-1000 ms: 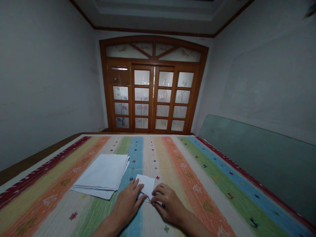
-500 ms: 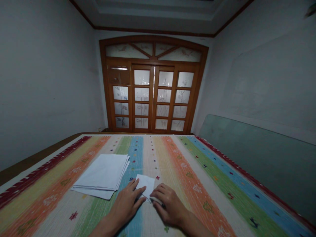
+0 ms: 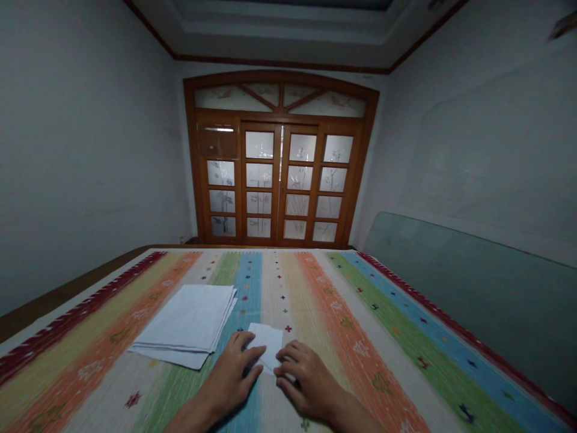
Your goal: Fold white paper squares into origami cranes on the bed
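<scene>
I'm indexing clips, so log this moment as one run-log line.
small paper: on striped cloth | left hand: at small paper's left side | right hand: at its right edge | paper stack: farther left

No legible txt, nos. or brand marks.
Small folded white paper (image 3: 265, 338) btwn L hand (image 3: 234, 368) & R hand (image 3: 305, 371): nothing readable on visible face. Same for flat stack of white paper sheets (image 3: 186, 317), beyond & L of L hand. Multicolour striped cloth (image 3: 295, 279) under both hands: small crosses & figures, pattern only, no lettering made out. Brown wooden glazed doors (image 3: 276, 186), well beyond both hands: plant-like drawings on panes; small mark on upper-L brown panel (image 3: 220, 143) too small to read.
</scene>
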Demonstrator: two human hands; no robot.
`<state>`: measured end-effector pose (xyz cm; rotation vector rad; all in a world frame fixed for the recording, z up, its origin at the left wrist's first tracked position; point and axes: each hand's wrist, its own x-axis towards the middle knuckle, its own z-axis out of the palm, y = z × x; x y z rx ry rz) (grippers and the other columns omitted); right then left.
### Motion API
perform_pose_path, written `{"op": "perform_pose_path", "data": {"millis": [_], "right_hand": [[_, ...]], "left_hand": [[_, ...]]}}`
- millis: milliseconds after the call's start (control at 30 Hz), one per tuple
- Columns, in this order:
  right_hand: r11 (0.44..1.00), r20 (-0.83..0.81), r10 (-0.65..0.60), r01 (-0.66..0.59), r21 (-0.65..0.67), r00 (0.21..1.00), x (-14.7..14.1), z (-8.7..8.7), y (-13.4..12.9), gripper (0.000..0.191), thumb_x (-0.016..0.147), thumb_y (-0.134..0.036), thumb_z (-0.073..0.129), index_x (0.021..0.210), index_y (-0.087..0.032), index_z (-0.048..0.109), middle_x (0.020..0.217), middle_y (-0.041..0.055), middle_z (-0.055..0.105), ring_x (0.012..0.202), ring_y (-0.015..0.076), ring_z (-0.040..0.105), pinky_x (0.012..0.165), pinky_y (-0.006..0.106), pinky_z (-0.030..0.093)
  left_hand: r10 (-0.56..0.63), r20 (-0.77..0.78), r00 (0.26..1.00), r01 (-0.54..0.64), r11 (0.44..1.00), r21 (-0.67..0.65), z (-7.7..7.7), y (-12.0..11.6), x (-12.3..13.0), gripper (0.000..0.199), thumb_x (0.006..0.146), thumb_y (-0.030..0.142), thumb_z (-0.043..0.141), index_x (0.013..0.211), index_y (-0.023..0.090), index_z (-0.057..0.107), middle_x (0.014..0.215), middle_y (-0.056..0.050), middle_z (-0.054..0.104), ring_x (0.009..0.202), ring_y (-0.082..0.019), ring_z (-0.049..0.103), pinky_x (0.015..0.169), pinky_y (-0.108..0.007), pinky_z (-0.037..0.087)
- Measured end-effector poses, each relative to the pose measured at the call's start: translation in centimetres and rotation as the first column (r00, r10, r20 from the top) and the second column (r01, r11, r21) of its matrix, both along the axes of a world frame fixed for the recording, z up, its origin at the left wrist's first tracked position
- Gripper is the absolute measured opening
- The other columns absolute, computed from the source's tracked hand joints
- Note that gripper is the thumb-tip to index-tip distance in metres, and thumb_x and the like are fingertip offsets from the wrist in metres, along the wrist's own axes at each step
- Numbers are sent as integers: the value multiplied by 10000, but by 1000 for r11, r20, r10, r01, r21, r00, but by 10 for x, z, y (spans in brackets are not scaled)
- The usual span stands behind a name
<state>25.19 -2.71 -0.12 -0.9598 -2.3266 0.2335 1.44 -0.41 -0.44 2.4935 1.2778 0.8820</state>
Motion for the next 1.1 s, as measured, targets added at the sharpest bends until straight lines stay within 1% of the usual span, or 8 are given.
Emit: {"op": "perform_pose_path", "data": {"millis": [133,267,500,633,733,867,1000,1100], "right_hand": [[998,-9,-62,62,-9,998,0,-4,2,63,856,-194,697,903,-216,663,1046,51,697,998,239,602,888,379,471],[990,-11,-142,142,-12,990,1,-6,4,124,841,-158,691,945,-211,649,1002,54,692,966,242,600,865,371,479],[986,-27,-161,162,47,987,2,-14,10,102,900,-125,617,926,-205,676,985,61,726,944,229,643,850,336,494],[979,-11,-190,191,74,982,2,-18,13,118,926,-124,569,923,-197,662,925,72,722,889,228,653,802,323,488],[973,-43,-225,227,44,973,3,-19,14,116,941,-148,554,927,-196,658,881,64,707,827,210,661,752,298,475],[972,-74,-235,237,9,969,5,-20,14,96,920,-159,574,907,-198,661,859,52,698,795,197,661,717,279,459],[977,-83,-214,213,-12,973,4,-16,13,105,864,-109,599,879,-198,653,853,48,690,802,199,644,715,282,457],[989,-95,-148,148,-9,984,3,-12,11,157,840,-74,598,905,-204,657,899,54,707,887,215,640,784,304,476]], "left_hand": [[-8,65,998,9,1000,-16,1,-1,2,297,871,155,628,1107,283,755,1171,-98,676,1126,-283,626,1025,-465,518],[-51,119,992,54,998,-23,4,-3,5,345,878,129,588,1153,278,734,1123,-93,699,1084,-264,647,1032,-445,512],[1,133,991,10,996,-84,5,-1,4,489,791,83,607,1235,270,690,1232,-104,668,1204,-287,596,1101,-484,454],[44,148,988,-30,995,-99,2,1,2,505,773,106,630,1248,272,680,1337,-117,616,1278,-308,554,1119,-524,428],[59,154,986,-39,991,-125,1,3,2,436,808,160,643,1227,269,689,1369,-120,601,1299,-318,543,1128,-541,416],[64,137,989,-45,989,-142,2,4,2,282,821,172,655,1079,257,733,1297,-108,647,1257,-309,575,1110,-517,442],[42,112,993,-27,990,-138,3,4,3,183,819,141,663,952,249,727,1255,-95,674,1270,-311,554,1131,-533,406],[22,98,995,-9,991,-134,3,3,4,175,805,95,644,880,242,701,1258,-94,678,1284,-312,538,1137,-542,387]]}}
